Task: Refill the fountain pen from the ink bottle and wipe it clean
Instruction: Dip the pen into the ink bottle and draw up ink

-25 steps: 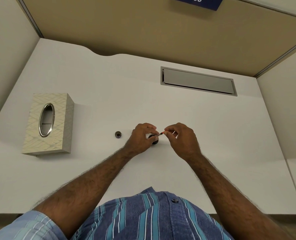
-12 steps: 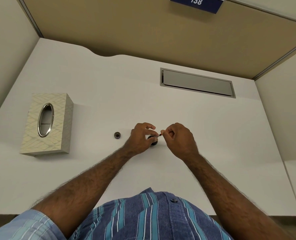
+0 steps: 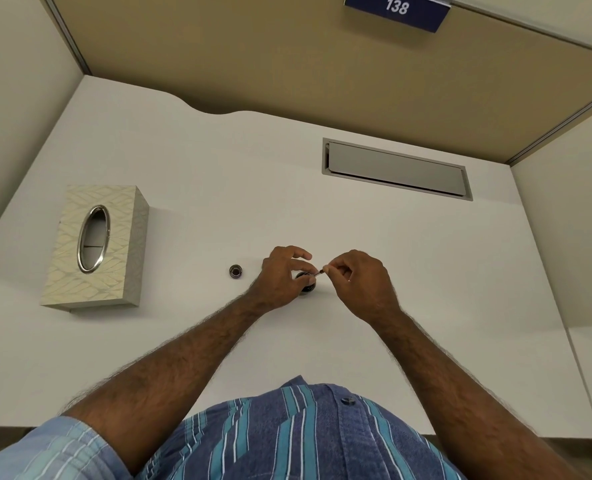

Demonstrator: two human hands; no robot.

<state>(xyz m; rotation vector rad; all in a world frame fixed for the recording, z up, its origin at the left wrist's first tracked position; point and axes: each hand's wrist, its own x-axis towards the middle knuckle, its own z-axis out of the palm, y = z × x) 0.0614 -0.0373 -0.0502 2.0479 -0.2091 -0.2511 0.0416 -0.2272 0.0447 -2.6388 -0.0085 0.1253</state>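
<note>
Head view: smooth white desk (image 3: 409,271) enclosed by beige partitions; round ink bottle (image 3: 306,285) gripped by left hand (image 3: 280,277); thin pen (image 3: 319,271) pinched by right hand (image 3: 357,282); round cap (image 3: 235,271), patterned tissue box (image 3: 97,247) placed leftward.

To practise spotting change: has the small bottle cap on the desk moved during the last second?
No. The bottle cap lies where it did, on the desk at the same gap to the right of the tissue box.

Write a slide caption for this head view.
Left hand steadies the open ink bottle while the right hand pinches a thin pen part over it; bottle cap and tissue box sit left.
</note>
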